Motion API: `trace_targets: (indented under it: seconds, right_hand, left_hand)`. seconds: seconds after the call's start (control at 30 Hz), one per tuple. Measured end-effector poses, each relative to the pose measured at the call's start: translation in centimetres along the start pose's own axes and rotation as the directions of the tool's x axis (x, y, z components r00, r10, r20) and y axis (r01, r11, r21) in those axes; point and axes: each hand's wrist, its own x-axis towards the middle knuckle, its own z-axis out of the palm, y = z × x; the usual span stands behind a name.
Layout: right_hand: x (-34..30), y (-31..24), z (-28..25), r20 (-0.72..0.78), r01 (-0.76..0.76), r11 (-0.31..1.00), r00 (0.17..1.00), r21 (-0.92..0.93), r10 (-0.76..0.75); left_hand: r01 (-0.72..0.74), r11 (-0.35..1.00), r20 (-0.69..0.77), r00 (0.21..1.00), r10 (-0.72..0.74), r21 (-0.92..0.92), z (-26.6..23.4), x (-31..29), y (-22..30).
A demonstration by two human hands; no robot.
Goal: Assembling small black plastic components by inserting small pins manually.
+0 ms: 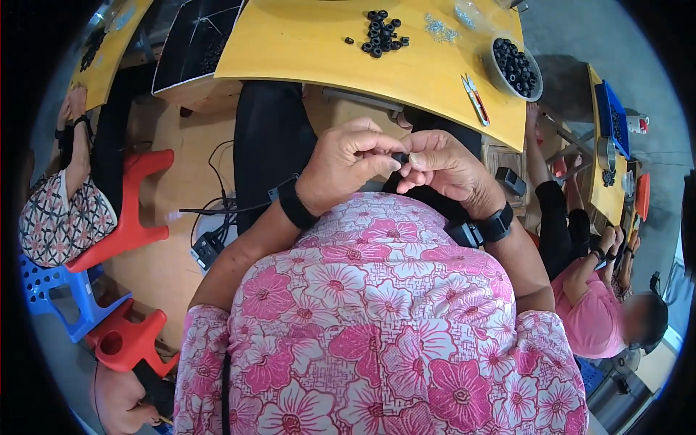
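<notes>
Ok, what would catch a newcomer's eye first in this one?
Probably the pink floral shirt, filling the lower middle. Just above it, the left hand and right hand pinch a small black part. Beyond, a yellow table carries a bowl of black pieces at its right; a red stool stands at left.

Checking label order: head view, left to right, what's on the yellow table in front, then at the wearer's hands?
Table: loose black pieces → scattered silver bits → snips → bowl of black parts.
Hands: left hand → small black piece → right hand.
</notes>
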Motion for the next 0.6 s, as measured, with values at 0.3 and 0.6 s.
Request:
trace_targets:
  seconds: [0.3, 0.6]
  right_hand:
    - [0.8, -0.6, -0.7, 0.104, -0.042, 0.999, 0.994, 0.019, 0.039]
    - [1.5, -1.3, -0.8, 0.032, -0.059, 0.997, 0.998, -0.058, 0.061]
  left_hand:
    - [0.11, 0.992, 0.139, 0.985, -0.1, -0.065, -1.2, 0.9, -0.3]
    - [0.148, 0.984, 0.113, 0.984, -0.136, -0.099, -1.5, 1.7, -0.8]
